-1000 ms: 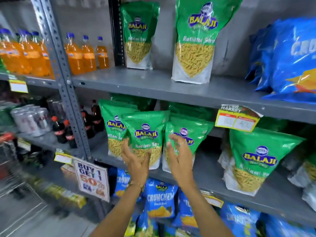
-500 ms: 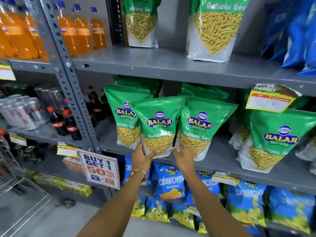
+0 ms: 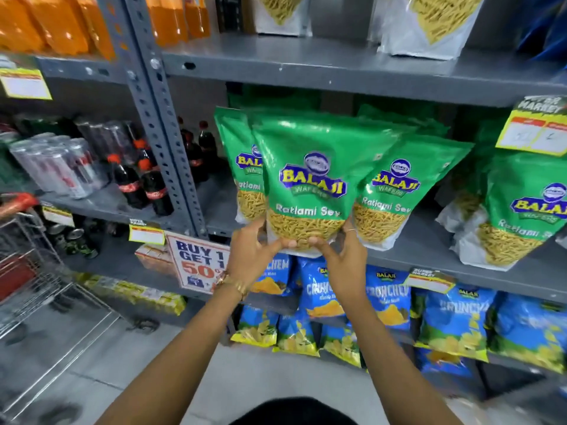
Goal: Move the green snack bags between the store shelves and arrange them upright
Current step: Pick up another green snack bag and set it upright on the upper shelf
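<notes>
just above the sale sign (image 3: 199, 262), both hands, left hand (image 3: 250, 251) and right hand (image 3: 343, 256), now grip the middle green bag (image 3: 310, 185), lifted up since before.

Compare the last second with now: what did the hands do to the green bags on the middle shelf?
Both hands went from open in front of the bags to gripping the bottom of the middle green bag: left hand, right hand. It now sits forward of its neighbours, past the shelf edge. The left bag and right bag stayed upright.
</notes>
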The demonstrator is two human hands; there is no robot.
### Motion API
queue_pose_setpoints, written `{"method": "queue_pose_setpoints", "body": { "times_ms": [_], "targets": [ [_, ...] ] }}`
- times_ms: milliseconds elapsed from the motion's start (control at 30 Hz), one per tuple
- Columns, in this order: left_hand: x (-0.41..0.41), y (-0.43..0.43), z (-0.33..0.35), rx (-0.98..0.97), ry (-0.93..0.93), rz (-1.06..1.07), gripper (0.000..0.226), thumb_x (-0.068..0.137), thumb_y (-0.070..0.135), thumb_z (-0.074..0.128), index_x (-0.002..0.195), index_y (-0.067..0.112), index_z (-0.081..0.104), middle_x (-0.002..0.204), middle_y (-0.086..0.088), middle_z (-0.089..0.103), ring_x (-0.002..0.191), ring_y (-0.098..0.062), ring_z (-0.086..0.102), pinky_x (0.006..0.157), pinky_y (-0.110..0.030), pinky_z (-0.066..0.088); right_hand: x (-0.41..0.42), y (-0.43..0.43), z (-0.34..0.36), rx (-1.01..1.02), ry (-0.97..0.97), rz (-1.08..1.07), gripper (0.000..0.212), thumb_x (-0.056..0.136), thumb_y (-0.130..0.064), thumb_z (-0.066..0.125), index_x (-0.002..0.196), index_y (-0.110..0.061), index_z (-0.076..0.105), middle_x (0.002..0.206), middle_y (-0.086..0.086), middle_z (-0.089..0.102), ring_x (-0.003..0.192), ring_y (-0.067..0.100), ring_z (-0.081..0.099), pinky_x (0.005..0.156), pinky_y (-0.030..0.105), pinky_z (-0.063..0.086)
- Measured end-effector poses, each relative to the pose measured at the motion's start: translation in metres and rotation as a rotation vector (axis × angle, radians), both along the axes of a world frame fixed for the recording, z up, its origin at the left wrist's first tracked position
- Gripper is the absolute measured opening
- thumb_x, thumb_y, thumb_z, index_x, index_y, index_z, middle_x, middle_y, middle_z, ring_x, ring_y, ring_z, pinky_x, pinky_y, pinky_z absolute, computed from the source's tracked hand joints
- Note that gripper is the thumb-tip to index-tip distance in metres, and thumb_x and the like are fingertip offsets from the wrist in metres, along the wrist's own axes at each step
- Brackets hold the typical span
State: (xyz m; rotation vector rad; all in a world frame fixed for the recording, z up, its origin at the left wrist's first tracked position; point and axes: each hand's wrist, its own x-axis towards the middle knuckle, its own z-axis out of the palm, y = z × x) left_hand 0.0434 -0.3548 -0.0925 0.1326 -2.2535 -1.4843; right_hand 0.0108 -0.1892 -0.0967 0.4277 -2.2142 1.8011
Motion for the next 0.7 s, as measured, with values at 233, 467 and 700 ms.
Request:
{"method": "queue_pose_setpoints", "body": {
  "times_ms": [233,467,700],
  "targets": [
    [0.003,-0.017,0.132,-0.216,0.316,0.044,0.058,0.065,0.057,0.077,0.115,0.029,0.065,0.105,0.014,0.073,0.092,-0.008,0.071,0.081,-0.033,0.059,0.0,-0.006,0.135,-0.12,0.41,-0.038,0.065,0.075,-0.034,0.077,0.13,-0.039,0.043,0.109,-0.038,0.06,0.105,-0.018,0.058,0.084,0.002,0.043],
    [-0.024,-0.036,0.236,-0.387,0.523,0.043,0.054,0.076,0.054,0.071,0.118,0.021,0.059,0.107,0.014,0.065,0.093,0.003,0.06,0.075,-0.003,0.043,-0.035,-0.021,0.235,-0.071,0.604,-0.088,0.065,0.079,-0.049,0.07,0.135,-0.021,0.049,0.12,-0.01,0.068,0.111,0.001,0.063,0.092,0.018,0.05],
    [-0.09,-0.059,0.265,-0.405,0.317,-0.001,0.054,0.087,0.046,0.064,0.127,0.012,0.054,0.129,-0.007,0.064,0.117,-0.023,0.059,0.089,-0.032,0.046,-0.103,-0.051,0.262,0.112,0.51,-0.123,0.071,0.083,-0.051,0.065,0.138,-0.013,0.043,0.103,0.009,0.069,0.098,0.028,0.062,0.081,0.043,0.051]
  ]
}}
